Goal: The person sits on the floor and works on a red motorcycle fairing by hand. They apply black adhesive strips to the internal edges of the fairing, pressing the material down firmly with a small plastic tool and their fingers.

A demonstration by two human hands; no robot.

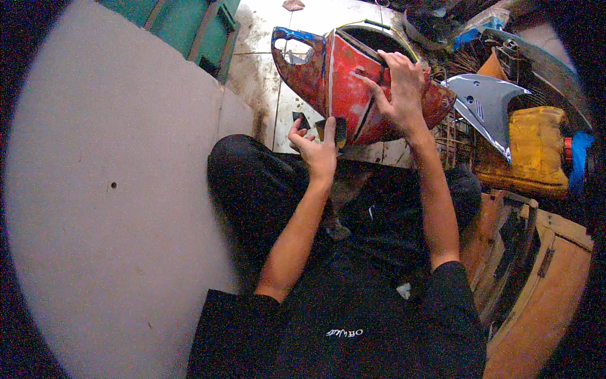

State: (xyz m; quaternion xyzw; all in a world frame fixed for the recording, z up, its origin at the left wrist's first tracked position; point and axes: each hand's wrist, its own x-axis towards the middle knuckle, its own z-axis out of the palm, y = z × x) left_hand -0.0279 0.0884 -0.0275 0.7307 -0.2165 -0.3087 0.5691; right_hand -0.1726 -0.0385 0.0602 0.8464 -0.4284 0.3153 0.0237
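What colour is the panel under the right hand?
The panel is mostly red; the head view shows it.

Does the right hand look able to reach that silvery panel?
Probably yes: the right hand is spread on the red panel, and the silvery panel lies close by on the right, its broad face uncovered.

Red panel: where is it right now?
In the head view, the red panel sits at upper centre, with the right hand over it and the grey panel to its right.

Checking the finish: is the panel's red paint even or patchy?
Patchy: the panel shows pale and dark marks among its red.
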